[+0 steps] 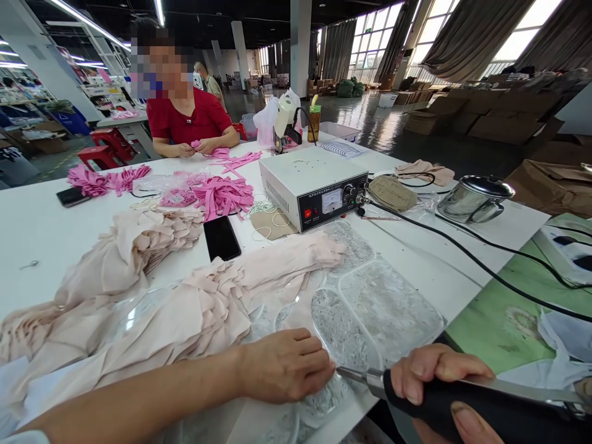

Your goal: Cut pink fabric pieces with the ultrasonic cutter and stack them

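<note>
My right hand (435,376) is closed round the black handle of a metal-tipped hand tool (472,401) at the table's near edge. The tool's thin tip reaches left to the fingertips of my left hand (284,365). That hand rests knuckles up, fingers curled and pressed down on a clear plastic sheet (370,308); what lies under the fingertips is hidden. Stacks of pale pink fabric pieces (185,296) spread to the left of my left hand.
A white control box (309,185) with a dial stands mid-table, black cables (462,253) running right. A black phone (222,237), bright pink strips (222,194) and a metal pot (476,198) lie around. A person in red (187,120) sits across the table.
</note>
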A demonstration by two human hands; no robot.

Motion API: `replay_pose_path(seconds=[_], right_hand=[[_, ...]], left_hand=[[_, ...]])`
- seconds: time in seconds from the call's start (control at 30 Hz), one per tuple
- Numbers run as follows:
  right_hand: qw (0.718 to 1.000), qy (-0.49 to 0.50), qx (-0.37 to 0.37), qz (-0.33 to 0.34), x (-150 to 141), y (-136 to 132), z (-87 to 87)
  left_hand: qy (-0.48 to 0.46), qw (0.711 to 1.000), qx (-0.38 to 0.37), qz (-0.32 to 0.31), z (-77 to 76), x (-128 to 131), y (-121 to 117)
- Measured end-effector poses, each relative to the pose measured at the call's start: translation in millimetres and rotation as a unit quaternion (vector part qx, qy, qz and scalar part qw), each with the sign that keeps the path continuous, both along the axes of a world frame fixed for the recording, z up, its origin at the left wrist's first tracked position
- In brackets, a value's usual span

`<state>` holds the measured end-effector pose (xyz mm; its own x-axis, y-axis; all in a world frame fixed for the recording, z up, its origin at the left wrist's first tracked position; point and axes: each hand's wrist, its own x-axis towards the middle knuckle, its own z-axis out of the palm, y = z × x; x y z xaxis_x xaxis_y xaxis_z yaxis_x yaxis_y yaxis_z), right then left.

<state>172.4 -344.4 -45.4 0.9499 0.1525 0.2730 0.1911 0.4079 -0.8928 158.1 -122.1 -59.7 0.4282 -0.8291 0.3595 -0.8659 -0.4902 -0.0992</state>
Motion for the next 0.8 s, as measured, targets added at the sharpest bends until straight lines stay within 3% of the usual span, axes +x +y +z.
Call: replay_pose_path(seconds=[0.3,0.6,0.8], right_hand=[[0.998,-0.047,-0.017,0.038,1.0,-0.8,-1.0],[0.999,-0.037,0.001,0.001,-2.1,-1.6,0.8],[0.999,-0.039,-0.003,0.029,-1.1,-1.6,-3.0]], left_hand=[[0.010,1.000,0.005,-0.009,-0.3,-0.7,1.2],[0.015,1.000,-0.003,-0.009,2.4,-0.2,-0.6],[0.023,0.999,0.018,-0.017,6.0,-0.2,0.3]])
